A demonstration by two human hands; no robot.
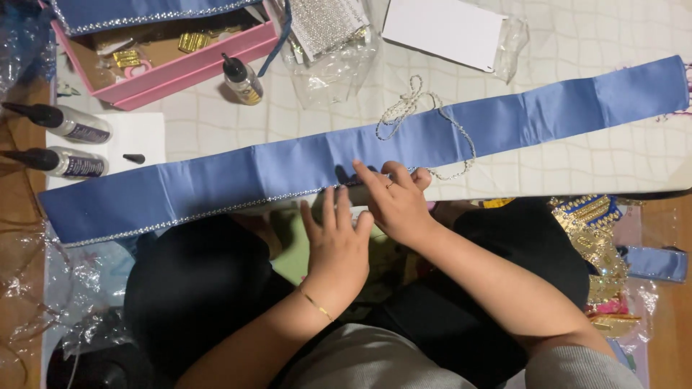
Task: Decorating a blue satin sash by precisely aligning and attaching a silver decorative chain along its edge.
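Observation:
A long blue satin strip lies across a white tabletop from lower left to upper right. A line of small silver stones trims its near edge on the left half. A loose rhinestone chain curls over the strip and runs down to my fingers. My right hand presses the chain onto the strip's near edge with its fingertips. My left hand rests just beside it, fingers spread, touching the same edge.
Two glue bottles lie on white paper at the left, a third bottle stands by a pink box of gold trims. A white card and plastic bags lie behind. Gold ornaments sit at the right.

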